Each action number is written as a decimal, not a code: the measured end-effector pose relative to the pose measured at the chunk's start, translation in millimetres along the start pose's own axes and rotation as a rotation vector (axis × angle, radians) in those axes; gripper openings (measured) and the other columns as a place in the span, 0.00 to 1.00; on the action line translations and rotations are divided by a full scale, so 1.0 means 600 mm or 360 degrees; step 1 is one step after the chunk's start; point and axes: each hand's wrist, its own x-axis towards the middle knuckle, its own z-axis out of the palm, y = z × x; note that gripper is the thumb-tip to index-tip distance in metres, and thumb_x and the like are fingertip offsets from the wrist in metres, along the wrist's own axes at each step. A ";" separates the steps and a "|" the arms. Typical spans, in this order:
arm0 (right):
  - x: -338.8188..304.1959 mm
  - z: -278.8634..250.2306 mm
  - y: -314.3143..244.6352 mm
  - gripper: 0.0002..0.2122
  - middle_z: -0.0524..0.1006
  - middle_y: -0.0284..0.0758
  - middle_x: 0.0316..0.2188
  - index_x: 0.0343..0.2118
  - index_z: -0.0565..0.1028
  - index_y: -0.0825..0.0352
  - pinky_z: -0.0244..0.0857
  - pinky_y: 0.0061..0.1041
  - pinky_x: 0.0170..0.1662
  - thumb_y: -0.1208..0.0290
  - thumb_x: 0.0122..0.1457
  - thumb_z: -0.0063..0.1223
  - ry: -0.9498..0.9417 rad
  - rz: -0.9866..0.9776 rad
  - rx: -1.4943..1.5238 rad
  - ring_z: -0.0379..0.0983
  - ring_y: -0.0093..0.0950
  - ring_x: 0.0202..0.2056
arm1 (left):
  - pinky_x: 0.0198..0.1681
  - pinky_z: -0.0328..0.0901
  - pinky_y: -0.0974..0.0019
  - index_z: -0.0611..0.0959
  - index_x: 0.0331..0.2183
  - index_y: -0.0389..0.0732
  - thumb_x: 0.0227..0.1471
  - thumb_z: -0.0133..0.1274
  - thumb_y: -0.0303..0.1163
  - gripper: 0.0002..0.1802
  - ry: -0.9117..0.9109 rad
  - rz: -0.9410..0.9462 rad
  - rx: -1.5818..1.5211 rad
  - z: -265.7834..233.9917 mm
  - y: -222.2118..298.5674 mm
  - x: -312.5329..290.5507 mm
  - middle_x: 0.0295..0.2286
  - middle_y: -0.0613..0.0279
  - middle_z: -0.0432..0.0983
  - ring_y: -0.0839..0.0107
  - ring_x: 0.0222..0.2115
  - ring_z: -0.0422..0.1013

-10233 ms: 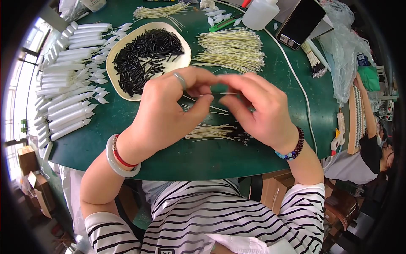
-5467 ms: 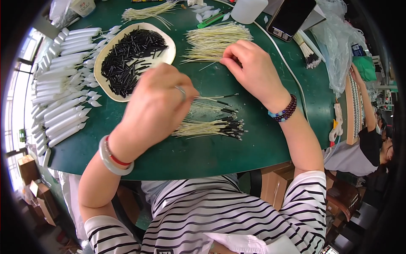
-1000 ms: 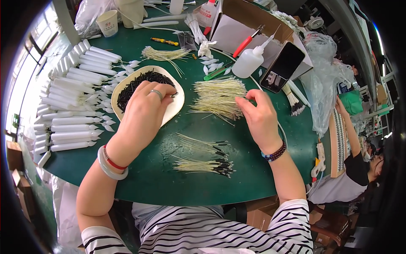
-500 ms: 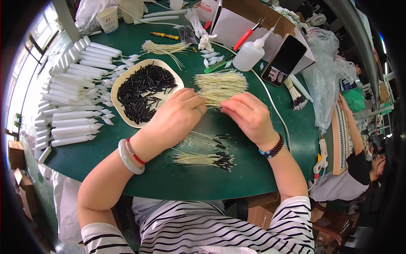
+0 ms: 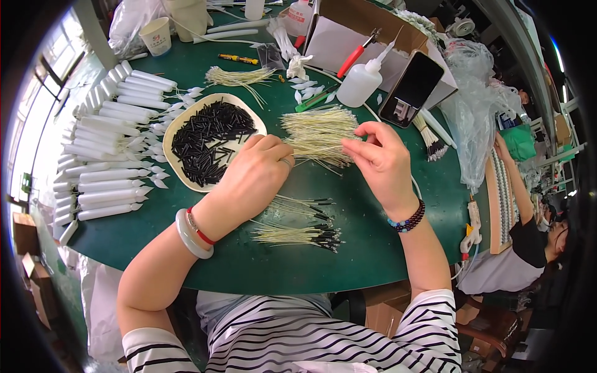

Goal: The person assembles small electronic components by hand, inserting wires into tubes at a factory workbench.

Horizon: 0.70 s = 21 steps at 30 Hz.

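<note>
My left hand [image 5: 260, 163] is closed, fingertips together over the right rim of a cream dish [image 5: 171, 163]; what it pinches is hidden behind its fingers. Short black tubes [image 5: 208, 140] fill that dish. My right hand [image 5: 384, 163] pinches thumb and forefinger at the right end of a pile of pale thin wires [image 5: 317, 127], on a thin wire. Below my hands lies a smaller bundle of wires with black sleeves on their right ends [image 5: 298, 234], and a few more sleeved wires [image 5: 305, 204] lie just above it.
White candle-shaped sticks with flame tips [image 5: 111, 177] line the left side. Behind are another wire bunch [image 5: 239, 78], a white squeeze bottle [image 5: 360, 84], red-handled pliers [image 5: 351, 61], a phone [image 5: 413, 87] and a cardboard box [image 5: 345, 31]. Another person's arm [image 5: 516, 180] shows at right.
My right hand has moved right and slightly up, away from my left hand. The left hand has shifted slightly left. The head view has shifted a little.
</note>
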 end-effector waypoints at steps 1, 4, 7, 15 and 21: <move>0.000 0.001 -0.002 0.09 0.72 0.31 0.30 0.31 0.80 0.64 0.63 0.22 0.29 0.79 0.44 0.62 0.0015 0.0012 -0.0069 0.66 0.24 0.25 | 0.46 0.61 0.61 0.79 0.27 0.35 0.40 0.52 0.22 0.06 0.0029 -0.0026 0.0001 0.000 0.000 -0.001 0.36 0.59 0.75 0.62 0.40 0.68; 0.002 -0.002 -0.001 0.07 0.72 0.31 0.27 0.29 0.80 0.65 0.64 0.25 0.30 0.78 0.44 0.62 0.0101 0.0013 -0.0091 0.68 0.27 0.26 | 0.48 0.61 0.59 0.80 0.27 0.35 0.40 0.54 0.22 0.05 0.0130 -0.0084 -0.0052 0.000 0.001 -0.005 0.41 0.55 0.72 0.59 0.44 0.66; 0.009 -0.017 0.007 0.07 0.72 0.32 0.24 0.29 0.79 0.66 0.65 0.25 0.29 0.79 0.44 0.62 0.0222 -0.0033 -0.0099 0.70 0.29 0.27 | 0.51 0.60 0.56 0.81 0.26 0.36 0.38 0.57 0.22 0.06 0.0315 -0.0110 -0.0132 -0.024 0.015 -0.002 0.48 0.51 0.68 0.54 0.50 0.63; 0.011 -0.011 -0.031 0.11 0.72 0.34 0.27 0.31 0.77 0.69 0.67 0.25 0.30 0.82 0.40 0.59 0.0157 -0.0557 -0.0234 0.70 0.31 0.28 | 0.44 0.65 0.58 0.81 0.30 0.37 0.41 0.57 0.20 0.08 0.0281 -0.0020 -0.0439 -0.018 0.020 -0.003 0.39 0.54 0.74 0.55 0.41 0.70; 0.006 -0.026 -0.024 0.12 0.74 0.35 0.32 0.31 0.76 0.69 0.67 0.31 0.38 0.79 0.40 0.60 0.0073 -0.0410 -0.0418 0.71 0.33 0.35 | 0.37 0.68 0.61 0.80 0.30 0.35 0.43 0.56 0.19 0.07 0.0300 -0.0122 -0.0612 -0.035 0.016 -0.005 0.33 0.53 0.76 0.55 0.33 0.72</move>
